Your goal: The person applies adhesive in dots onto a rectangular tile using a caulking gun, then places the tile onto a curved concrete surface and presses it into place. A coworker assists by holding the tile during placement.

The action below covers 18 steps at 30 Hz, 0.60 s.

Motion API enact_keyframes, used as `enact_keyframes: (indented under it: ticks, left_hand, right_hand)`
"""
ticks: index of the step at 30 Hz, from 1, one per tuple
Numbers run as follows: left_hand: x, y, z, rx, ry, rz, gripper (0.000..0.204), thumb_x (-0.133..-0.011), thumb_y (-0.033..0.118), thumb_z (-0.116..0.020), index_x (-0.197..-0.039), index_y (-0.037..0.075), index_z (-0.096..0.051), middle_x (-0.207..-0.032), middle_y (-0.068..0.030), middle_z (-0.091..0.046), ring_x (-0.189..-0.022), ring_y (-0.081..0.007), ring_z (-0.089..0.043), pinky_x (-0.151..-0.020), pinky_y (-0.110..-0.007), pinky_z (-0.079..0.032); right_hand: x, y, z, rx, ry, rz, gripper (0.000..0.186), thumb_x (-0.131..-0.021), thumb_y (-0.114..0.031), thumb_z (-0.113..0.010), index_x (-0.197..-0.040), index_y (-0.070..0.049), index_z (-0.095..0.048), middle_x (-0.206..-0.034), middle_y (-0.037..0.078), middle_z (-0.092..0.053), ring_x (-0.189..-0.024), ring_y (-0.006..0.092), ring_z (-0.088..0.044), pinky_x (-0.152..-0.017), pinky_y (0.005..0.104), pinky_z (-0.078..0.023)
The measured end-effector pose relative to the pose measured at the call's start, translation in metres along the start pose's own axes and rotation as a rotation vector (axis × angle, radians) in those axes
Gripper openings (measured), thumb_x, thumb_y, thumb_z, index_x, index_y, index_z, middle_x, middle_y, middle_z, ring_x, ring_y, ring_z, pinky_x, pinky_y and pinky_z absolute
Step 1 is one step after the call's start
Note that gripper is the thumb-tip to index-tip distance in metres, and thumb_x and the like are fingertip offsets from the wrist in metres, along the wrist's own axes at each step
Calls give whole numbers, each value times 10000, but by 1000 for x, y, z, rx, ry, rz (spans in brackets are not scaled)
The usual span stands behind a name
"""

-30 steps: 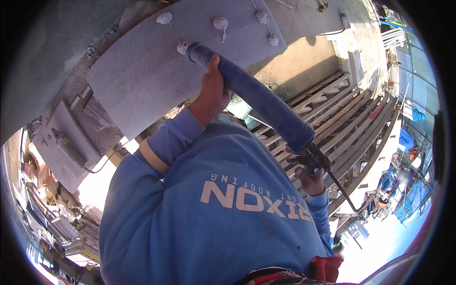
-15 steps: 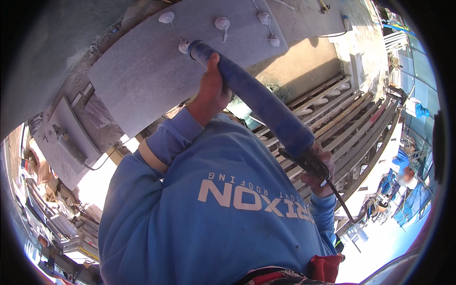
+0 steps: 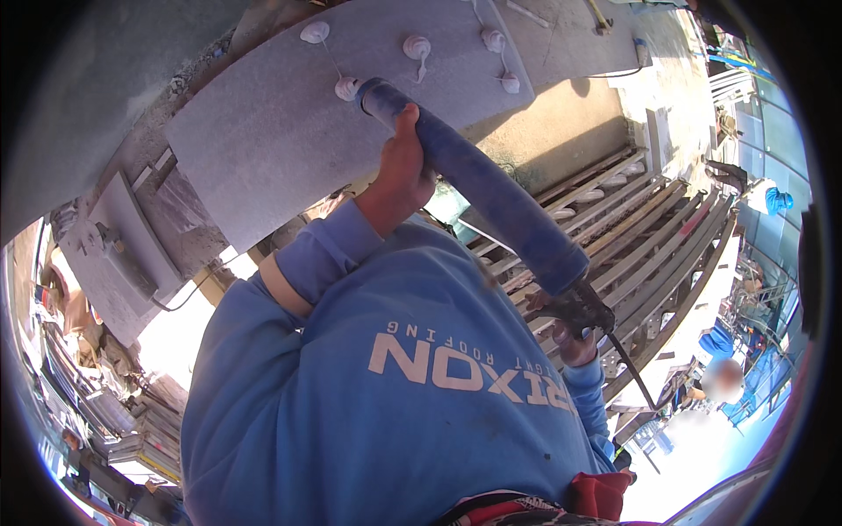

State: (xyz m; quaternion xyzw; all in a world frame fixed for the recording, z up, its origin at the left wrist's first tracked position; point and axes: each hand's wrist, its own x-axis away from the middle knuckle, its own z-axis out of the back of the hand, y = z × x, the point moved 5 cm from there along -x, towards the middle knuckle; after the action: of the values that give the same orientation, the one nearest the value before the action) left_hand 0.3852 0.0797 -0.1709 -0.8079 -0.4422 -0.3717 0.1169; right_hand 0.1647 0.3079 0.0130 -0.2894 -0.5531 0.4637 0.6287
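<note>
On the grey steel plate (image 3: 289, 131) that fills the upper left of the frame, the work looks roughly half done or better. Four bolt heads along the plate's upper edge already wear white sealant caps (image 3: 417, 46), running from upper left toward upper centre, with thin white strings trailing off a couple of them. A fifth blob (image 3: 347, 87) sits lower, right at the nozzle, and appears to be the one in hand; whether more bolts wait beyond the plate's edge I cannot tell.

The left hand (image 3: 405, 167) is wrapped closed around the front end of the blue caulking gun (image 3: 491, 188), just behind the nozzle, steadying it. The gun lies in the middle of the frame, above the person's blue sweatshirt (image 3: 377, 386). Its long axis runs on a diagonal from upper left to lower right, nozzle end pointing up-left and touching the plate at that lower blob, handle end down-right.

There the right hand (image 3: 566, 329) is closed on the black trigger handle (image 3: 583, 311), fingers curled about it, with the thin plunger rod (image 3: 631, 368) sticking out farther toward the lower right. Behind it, stacked timber rails (image 3: 649, 219) lie far below.
</note>
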Motion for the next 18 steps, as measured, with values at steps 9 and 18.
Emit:
enact_keyframes:
  ticks: [9, 18]
  left_hand:
    - [5, 2, 1, -28, 62, 27, 499, -1019, 451, -497, -1227, 0, -440, -1079, -110, -580, -1009, -233, -623, -937, -378, -503]
    - [-1, 5, 1, -48, 120, 0, 604, -978, 463, -550, -1254, -63, -441, -1134, -133, -565, -1005, -227, -621, -874, -368, -530]
  right_hand:
    - [14, 24, 8, 127, 177, 15, 539, -836, 34, -737, -1314, 17, -487, -1054, 92, -634, -937, 146, -611, -780, 273, -500]
    - [4, 2, 9, 136, 194, -13, 572, -859, 16, -734, -1359, 8, -457, -1037, 60, -620, -892, 111, -580, -770, 251, -479]
